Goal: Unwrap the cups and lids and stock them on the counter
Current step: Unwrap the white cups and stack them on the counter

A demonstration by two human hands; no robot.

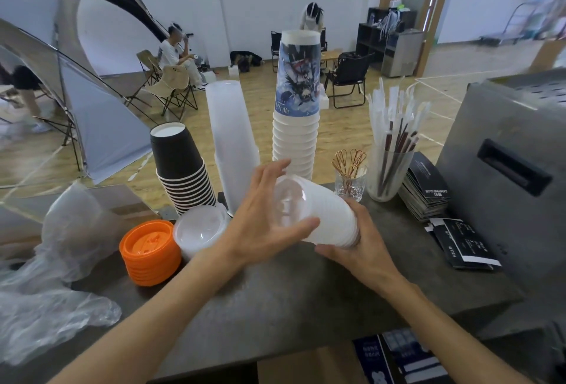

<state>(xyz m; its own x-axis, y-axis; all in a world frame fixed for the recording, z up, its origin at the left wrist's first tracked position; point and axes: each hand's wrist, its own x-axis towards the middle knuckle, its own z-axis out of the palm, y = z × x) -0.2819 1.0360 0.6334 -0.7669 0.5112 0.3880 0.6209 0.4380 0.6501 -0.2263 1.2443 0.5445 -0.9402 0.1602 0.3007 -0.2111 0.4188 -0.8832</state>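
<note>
Lid stack (329,215) sideways btwn hands | L hand (263,221) grips end | R hand (355,239) cups underside

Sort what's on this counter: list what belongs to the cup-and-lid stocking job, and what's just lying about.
Job:
clear lid stack, held sideways by left hand and right hand
orange lids
domed lids
black cups
frosted cups
printed white cups
plastic wrap

Lying about:
straws jar
glass of picks
black leaflets
metal machine
</note>
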